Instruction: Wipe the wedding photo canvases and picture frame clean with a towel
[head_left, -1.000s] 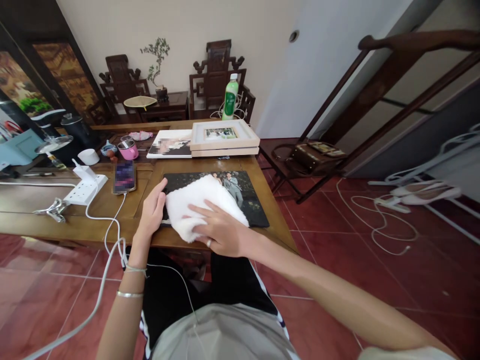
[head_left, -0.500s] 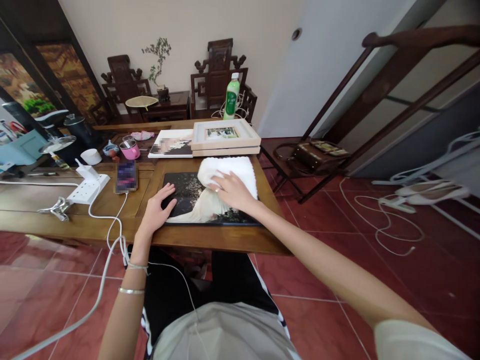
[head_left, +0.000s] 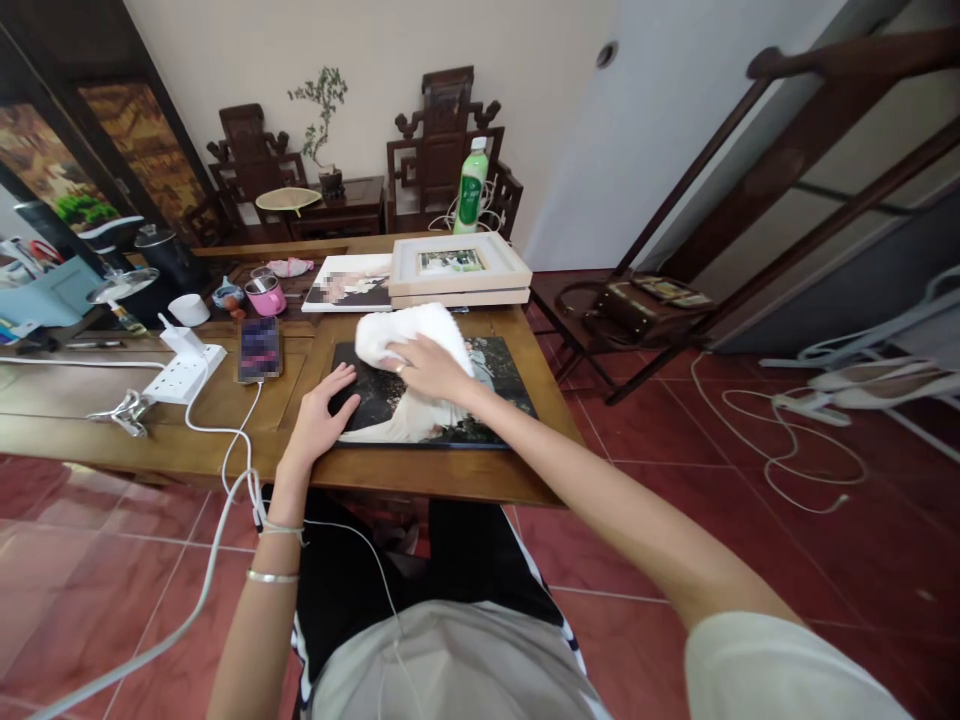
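A dark photo panel (head_left: 495, 375) with a pale dress in its picture lies flat near the front edge of the wooden table. My right hand (head_left: 429, 370) presses a fluffy white cloth (head_left: 409, 325) onto the panel's upper middle, its fingers bent over the cloth. At the panel's left edge rests my left hand (head_left: 321, 412), fingers stretched out and thumb apart, with nothing in it. The cloth hides part of the picture beneath it.
Behind the panel are stacked pale frames (head_left: 461, 270) and a white-edged photo print (head_left: 347, 283). A green bottle (head_left: 471, 190) stands farther back. To the left lie a phone (head_left: 259, 350) on a cable, a white power strip (head_left: 187, 375) and a pink mug (head_left: 265, 295).
My right hand has slid the white cloth leftward across the panel, uncovering the panel's right part. My left hand stays at the left edge. The whole view has shifted slightly.
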